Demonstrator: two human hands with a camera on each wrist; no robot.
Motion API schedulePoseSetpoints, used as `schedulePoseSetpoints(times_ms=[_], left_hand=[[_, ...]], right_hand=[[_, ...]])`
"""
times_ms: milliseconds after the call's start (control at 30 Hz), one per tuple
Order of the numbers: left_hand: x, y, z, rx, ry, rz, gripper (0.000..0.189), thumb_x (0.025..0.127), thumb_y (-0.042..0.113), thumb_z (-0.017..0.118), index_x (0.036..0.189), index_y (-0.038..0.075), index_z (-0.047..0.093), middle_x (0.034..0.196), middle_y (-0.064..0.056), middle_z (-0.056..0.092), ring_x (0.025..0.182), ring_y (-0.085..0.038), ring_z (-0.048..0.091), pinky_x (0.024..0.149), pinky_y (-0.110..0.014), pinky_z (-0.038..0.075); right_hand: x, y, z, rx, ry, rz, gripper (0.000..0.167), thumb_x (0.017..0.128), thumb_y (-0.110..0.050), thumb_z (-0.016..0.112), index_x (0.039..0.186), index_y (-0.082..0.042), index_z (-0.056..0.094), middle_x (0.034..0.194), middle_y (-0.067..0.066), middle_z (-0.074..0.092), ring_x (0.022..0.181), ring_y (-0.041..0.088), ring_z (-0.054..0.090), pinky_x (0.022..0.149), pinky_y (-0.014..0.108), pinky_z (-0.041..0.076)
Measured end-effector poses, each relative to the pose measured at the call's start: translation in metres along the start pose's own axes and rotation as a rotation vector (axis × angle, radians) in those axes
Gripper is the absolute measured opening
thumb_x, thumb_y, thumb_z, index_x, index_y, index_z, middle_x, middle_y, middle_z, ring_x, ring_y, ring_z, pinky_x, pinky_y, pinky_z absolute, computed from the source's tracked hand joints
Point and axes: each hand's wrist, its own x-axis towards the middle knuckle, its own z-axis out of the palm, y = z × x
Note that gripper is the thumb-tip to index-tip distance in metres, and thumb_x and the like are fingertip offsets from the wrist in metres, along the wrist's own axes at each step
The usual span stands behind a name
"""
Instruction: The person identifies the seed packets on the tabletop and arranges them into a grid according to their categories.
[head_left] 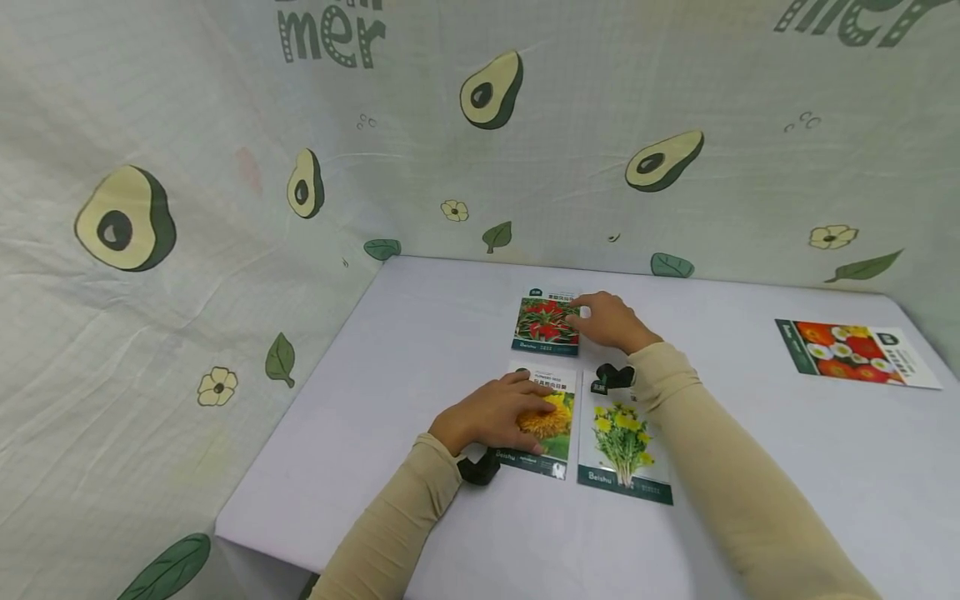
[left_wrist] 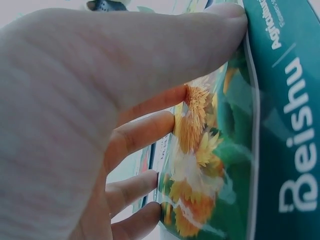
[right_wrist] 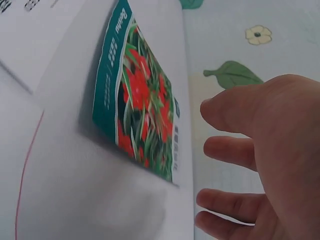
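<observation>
My left hand [head_left: 491,414] rests on a seed packet with orange flowers [head_left: 557,446], fingers spread across its front. In the left wrist view the thumb [left_wrist: 220,30] touches the packet near its green "Beishu" band [left_wrist: 295,130], and the fingertips lie along the flower picture. At the right edge of a red-flowered seed packet [head_left: 542,323], farther back, is my right hand [head_left: 611,323]. Its fingers [right_wrist: 230,152] are apart and loosely extended in the right wrist view, with nothing between them. A packet with yellow flowers [head_left: 621,442] lies beside the orange one, partly under the right forearm.
Another packet with orange, red and white flowers [head_left: 847,354] lies sideways at the far right of the white table [head_left: 360,450]. A curtain printed with avocados [head_left: 491,90] hangs behind the table and along its left side.
</observation>
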Motion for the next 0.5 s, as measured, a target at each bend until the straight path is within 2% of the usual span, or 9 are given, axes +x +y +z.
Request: schedulePoseSetpoints(times_ms=[500], left_hand=[[0.002, -0.002, 0.002, 0.007, 0.005, -0.002, 0.065, 0.087, 0.057, 0.07, 0.145, 0.03, 0.056, 0.156, 0.013, 0.039, 0.15, -0.027, 0.023, 0.117, -0.047, 0.027]], right_hand=[[-0.024, 0.042, -0.02, -0.009, 0.023, 0.048, 0.049, 0.102, -0.03, 0.055, 0.137, 0.004, 0.056, 0.143, 0.031, 0.047, 0.136, 0.048, 0.039, 0.109, 0.062, 0.032]])
